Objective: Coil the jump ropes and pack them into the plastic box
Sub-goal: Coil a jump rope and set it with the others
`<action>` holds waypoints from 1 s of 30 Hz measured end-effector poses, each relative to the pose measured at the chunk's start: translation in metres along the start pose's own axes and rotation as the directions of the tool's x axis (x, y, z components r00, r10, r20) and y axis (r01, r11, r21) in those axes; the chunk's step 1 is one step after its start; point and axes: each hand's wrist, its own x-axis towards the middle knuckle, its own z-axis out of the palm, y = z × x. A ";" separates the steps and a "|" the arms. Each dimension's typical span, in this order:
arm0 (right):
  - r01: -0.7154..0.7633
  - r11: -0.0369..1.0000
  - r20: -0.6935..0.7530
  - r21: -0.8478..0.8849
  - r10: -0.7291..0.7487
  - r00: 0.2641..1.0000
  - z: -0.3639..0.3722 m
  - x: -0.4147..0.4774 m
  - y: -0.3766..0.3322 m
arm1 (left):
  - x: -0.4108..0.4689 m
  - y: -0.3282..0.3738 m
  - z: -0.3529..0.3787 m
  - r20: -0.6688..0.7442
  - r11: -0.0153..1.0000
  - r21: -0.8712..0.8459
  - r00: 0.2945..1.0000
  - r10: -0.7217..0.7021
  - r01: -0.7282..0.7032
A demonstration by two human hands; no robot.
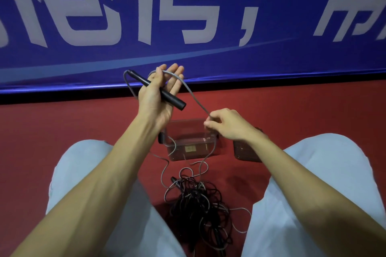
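- The person's legs in pale grey trousers (69, 165) spread to either side at the bottom of the view, and both bare forearms reach forward over them.
- Between the knees, a tangled heap of black and grey jump ropes (198, 200) lies on the red floor (62, 123).
- Just beyond the heap stands the clear rectangular plastic box (200, 148), open at the top. Loose grey strands trail from the heap up over its near wall.
- A flat piece of clear plastic (245, 152) lies just right of the box, partly hidden under the right wrist.
- The right hand (227, 125) hovers above the box with curled fingers, pinching the grey jump-rope cord (193, 96).
- The cord rises leftward to the left hand (160, 92), raised palm up. Its fingers are straight with the cord looped over them, and its thumb clamps the black cylindrical handle (174, 100) across the palm.
- Farthest off, a blue banner with large white characters (271, 58) fills the background.
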 end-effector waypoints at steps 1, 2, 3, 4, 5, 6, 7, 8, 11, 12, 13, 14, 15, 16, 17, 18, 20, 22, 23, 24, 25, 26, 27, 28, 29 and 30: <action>0.005 0.998 0.001 -0.065 -0.005 1.000 -0.002 -0.001 0.000 | 0.002 -0.001 -0.001 -0.015 1.000 0.006 1.000 0.007 -0.007; -0.003 0.999 -0.009 -0.037 0.003 1.000 -0.004 -0.002 0.000 | 0.003 -0.002 -0.002 -0.030 1.000 0.028 0.999 0.013 -0.012; -0.010 0.999 -0.035 0.051 0.012 0.999 -0.004 -0.002 -0.002 | 0.004 -0.004 -0.003 -0.046 0.997 0.079 0.999 0.018 -0.015; -0.013 0.987 -0.076 0.161 0.025 0.997 -0.006 -0.003 -0.005 | 0.005 -0.008 -0.005 -0.055 0.988 0.155 0.998 0.022 -0.013; 0.000 0.960 -0.128 0.281 0.038 0.991 -0.008 -0.003 -0.009 | 0.005 -0.012 -0.006 -0.055 0.968 0.251 0.998 0.018 -0.004; 0.024 0.923 -0.178 0.385 0.048 0.983 -0.011 -0.003 -0.014 | 0.004 -0.017 -0.007 -0.052 0.933 0.359 0.999 0.006 0.013; 0.058 0.878 -0.221 0.475 0.055 0.974 -0.015 -0.003 -0.018 | 0.002 -0.023 -0.008 -0.044 0.881 0.471 0.999 -0.019 0.038; 0.098 0.834 -0.261 0.543 0.056 0.964 -0.020 -0.003 -0.022 | 0.000 -0.027 -0.009 -0.027 0.808 0.586 0.998 -0.055 0.061; 0.218 0.698 -0.361 0.682 0.062 0.931 -0.035 -0.006 -0.031 | -0.007 -0.039 -0.015 0.053 0.465 0.883 0.972 -0.229 0.062; 0.248 0.648 -0.386 0.720 0.077 0.919 -0.038 -0.007 -0.031 | -0.010 -0.042 -0.018 0.071 0.379 0.924 0.950 -0.304 0.052; 0.271 0.593 -0.403 0.759 0.101 0.909 -0.041 -0.009 -0.032 | -0.013 -0.045 -0.020 0.083 0.336 0.940 0.921 -0.380 0.053; 0.283 0.536 -0.410 0.795 0.131 0.903 -0.044 -0.008 -0.031 | -0.017 -0.047 -0.021 0.100 0.323 0.944 0.884 -0.456 0.060; 0.288 0.478 -0.406 0.830 0.165 0.899 -0.046 -0.008 -0.030 | -0.019 -0.048 -0.021 0.120 0.323 0.944 0.843 -0.524 0.066; 0.288 0.429 -0.399 0.856 0.196 0.896 -0.048 -0.008 -0.029 | -0.021 -0.049 -0.021 0.135 0.318 0.946 0.805 -0.578 0.070; 0.288 0.392 -0.393 0.874 0.221 0.893 -0.049 -0.008 -0.028 | -0.022 -0.049 -0.021 0.147 0.313 0.947 0.774 -0.616 0.070; 0.288 0.372 -0.391 0.883 0.240 0.889 -0.050 -0.007 -0.027 | -0.023 -0.049 -0.021 0.157 0.309 0.949 0.752 -0.640 0.065; 0.289 0.347 -0.391 0.892 0.272 0.880 -0.051 -0.007 -0.024 | -0.024 -0.050 -0.019 0.178 0.311 0.950 0.751 -0.636 0.039; 0.291 0.309 -0.383 0.905 0.300 0.874 -0.051 -0.005 -0.022 | -0.026 -0.050 -0.018 0.176 0.340 0.940 0.803 -0.569 0.035; 0.288 0.288 -0.374 0.913 0.311 0.874 -0.051 -0.004 -0.020 | -0.025 -0.050 -0.017 0.162 0.370 0.928 0.835 -0.526 0.053; 0.280 0.277 -0.363 0.919 0.320 0.875 -0.051 -0.003 -0.019 | -0.025 -0.049 -0.015 0.148 0.411 0.909 0.862 -0.484 0.074; 0.263 0.277 -0.348 0.924 0.327 0.878 -0.051 -0.003 -0.018 | -0.024 -0.048 -0.014 0.135 0.455 0.886 0.887 -0.441 0.092; 0.237 0.291 -0.331 0.927 0.336 0.882 -0.050 -0.002 -0.017 | -0.022 -0.047 -0.013 0.120 0.500 0.859 0.908 -0.402 0.107; 0.209 0.308 -0.313 0.928 0.341 0.886 -0.049 -0.003 -0.017 | -0.021 -0.046 -0.011 0.111 0.540 0.834 0.924 -0.365 0.113; 0.181 0.333 -0.298 0.925 0.342 0.891 -0.048 -0.003 -0.016 | -0.020 -0.044 -0.009 0.106 0.573 0.813 0.938 -0.329 0.109; 0.156 0.360 -0.284 0.920 0.335 0.898 -0.046 -0.003 -0.016 | -0.019 -0.042 -0.008 0.102 0.601 0.792 0.950 -0.294 0.101; 0.131 0.398 -0.272 0.908 0.324 0.906 -0.043 -0.003 -0.016 | -0.018 -0.040 -0.007 0.095 0.634 0.767 0.960 -0.264 0.098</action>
